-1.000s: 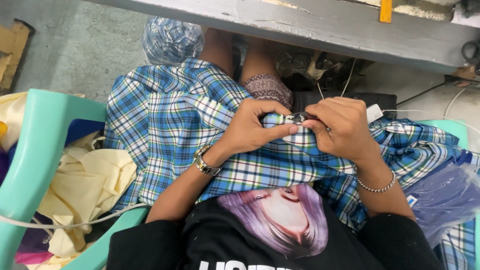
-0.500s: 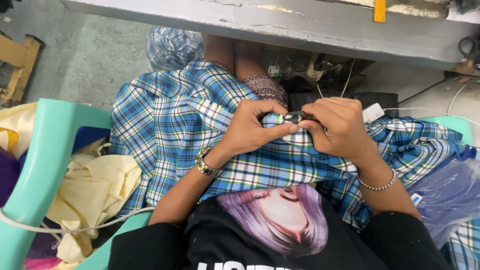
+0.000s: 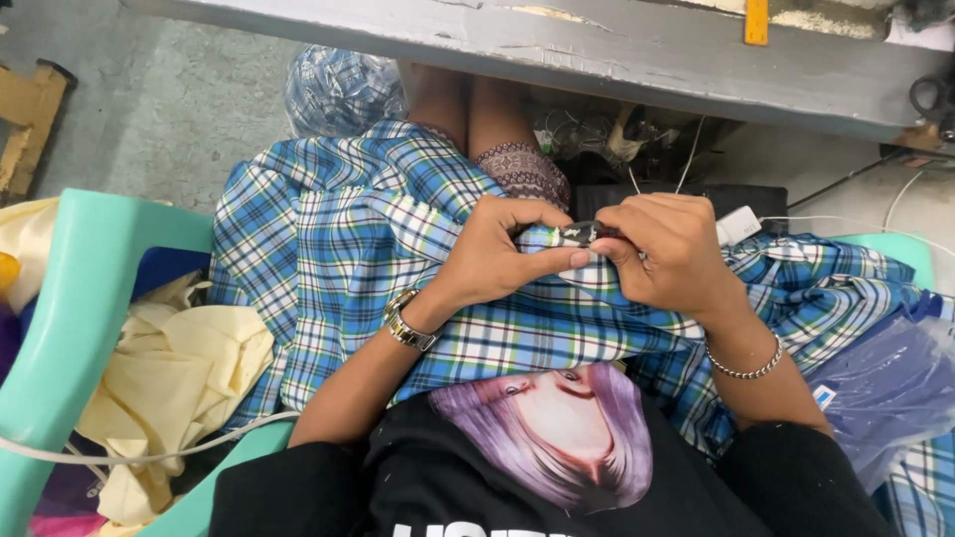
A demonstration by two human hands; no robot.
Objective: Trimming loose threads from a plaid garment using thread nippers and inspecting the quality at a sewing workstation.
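1. Head view, the hands: both meet over the person's lap. The left hand point(image 3: 497, 254) is closed, thumb and fingers pinching a raised fold of the blue plaid cloth point(image 3: 338, 249). The right hand point(image 3: 671, 249) is curled shut against it, gripping the same fold and a small dark tool point(image 3: 580, 235) whose tip shows between the two hands. What kind of tool it is, I cannot tell.

2. Same view, the cloth: it is draped across the lap and knees, spreading to the left and trailing off to the right. Its gathered ridge sits right under the knuckles.

3. On the wrists: a metal watch point(image 3: 408, 323) on the left, a thin chain bracelet point(image 3: 744, 366) on the right.

4. Around on the left: a mint-green plastic tub point(image 3: 70, 308) holds pale yellow fabric point(image 3: 169, 378), with a white cord running across it.

5. Around on the right: more plaid cloth lies beside a clear plastic bag point(image 3: 885, 388), just past the right forearm.

6. Ahead: the grey edge of the counter point(image 3: 597, 45) crosses the top, with wires and a white plug point(image 3: 738, 225) in the shadow below it. A crumpled clear bag point(image 3: 343, 89) sits on the concrete floor by the knees.

7. In the way: the fingers hide most of the tool and the spot being worked; the black printed shirt point(image 3: 537, 467) covers the near edge of the cloth.
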